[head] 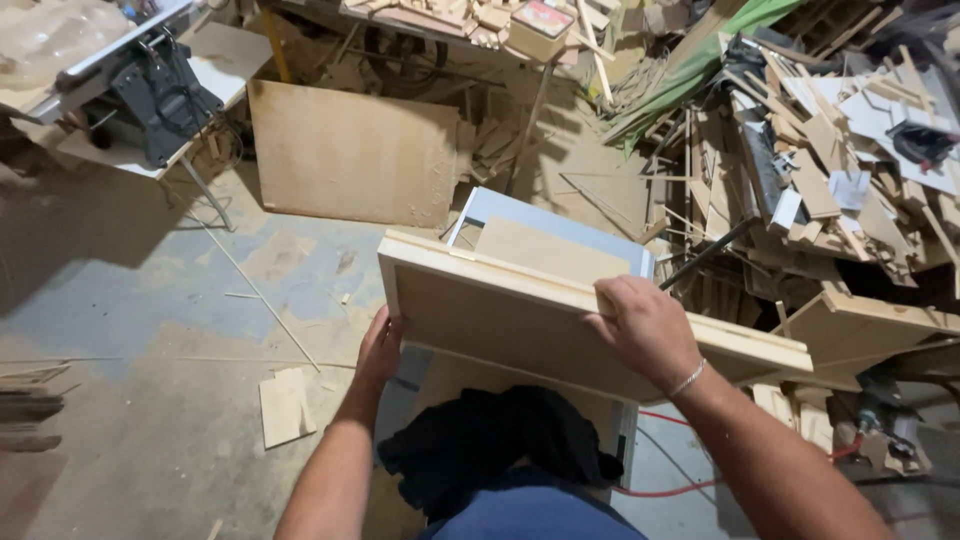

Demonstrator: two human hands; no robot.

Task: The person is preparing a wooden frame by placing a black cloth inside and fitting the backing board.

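Gripping a pale wooden frame panel (520, 320) — left hand (380, 350) clasping its near-left edge, right hand (645, 325) clamped over its top rail — above a dusty floor (150, 320).

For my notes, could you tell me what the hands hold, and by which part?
Both hold a pale wooden frame panel: left hand at its left edge, right hand over its top rail.

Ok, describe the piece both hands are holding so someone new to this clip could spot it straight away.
Start at the grey-edged table in the middle of the dusty workshop floor. Just above it is the pale wooden frame, a shallow box with raised edges, with the left hand at its near side and the right hand over its far rim. Unlike the scrap pile on the right, it is assembled and off the ground.
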